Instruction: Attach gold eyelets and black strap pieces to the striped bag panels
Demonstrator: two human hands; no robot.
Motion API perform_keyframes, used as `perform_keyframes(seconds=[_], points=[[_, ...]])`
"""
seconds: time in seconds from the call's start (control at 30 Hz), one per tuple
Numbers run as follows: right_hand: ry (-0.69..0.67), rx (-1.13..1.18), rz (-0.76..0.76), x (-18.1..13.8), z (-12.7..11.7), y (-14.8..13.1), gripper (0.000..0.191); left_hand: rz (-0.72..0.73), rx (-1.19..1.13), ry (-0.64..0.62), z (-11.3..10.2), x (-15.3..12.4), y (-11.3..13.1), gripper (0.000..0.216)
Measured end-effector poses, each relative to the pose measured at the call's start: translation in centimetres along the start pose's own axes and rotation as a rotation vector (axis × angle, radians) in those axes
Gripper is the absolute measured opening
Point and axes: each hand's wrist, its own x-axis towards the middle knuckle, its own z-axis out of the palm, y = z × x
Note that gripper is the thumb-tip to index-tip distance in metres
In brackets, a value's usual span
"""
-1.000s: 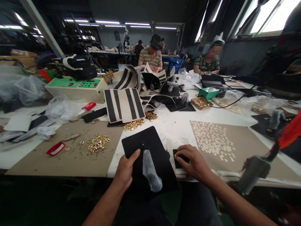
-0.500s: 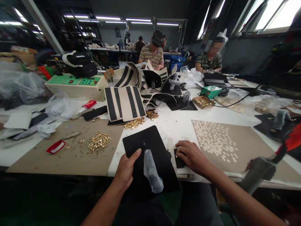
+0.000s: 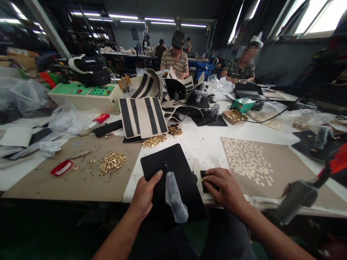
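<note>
My left hand grips the left edge of a black leather panel, thumb on top, fingers hidden beneath. The panel is tilted over the table's front edge. Down its middle runs a strap wrapped in clear plastic, fixed at a small black tab. My right hand rests just right of the panel, its fingers curled together on a small black pad. A tiny gold-coloured metal piece shows at the fingertips, partly covered by them.
Gold rings lie in a pile on brown paper at left, near a red-handled tool. Small pale discs cover the right paper. Striped panels are heaped ahead. A grey tool with an orange top stands at right. Two co-workers sit opposite.
My right hand has shifted slightly down over the black pad, with its fingers still at the small gold piece. My left hand and the panel have hardly moved.
</note>
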Motion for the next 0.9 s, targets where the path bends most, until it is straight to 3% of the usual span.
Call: perform_keyframes(seconds=[0.47, 0.63, 0.9], points=[[-0.153, -0.112, -0.032, 1.7, -1.6, -0.2, 0.014, 0.020, 0.025, -0.012, 0.0, 0.0, -0.1, 0.056], [-0.208, -0.036, 0.014, 2.3, -1.7, 0.2, 0.014, 0.023, 0.046, -0.003, 0.0, 0.0, -0.2, 0.057], [-0.159, 0.058, 0.128, 2.5, -0.6, 1.1, 0.012, 0.019, 0.036, -0.010, -0.1, 0.0, -0.2, 0.052]])
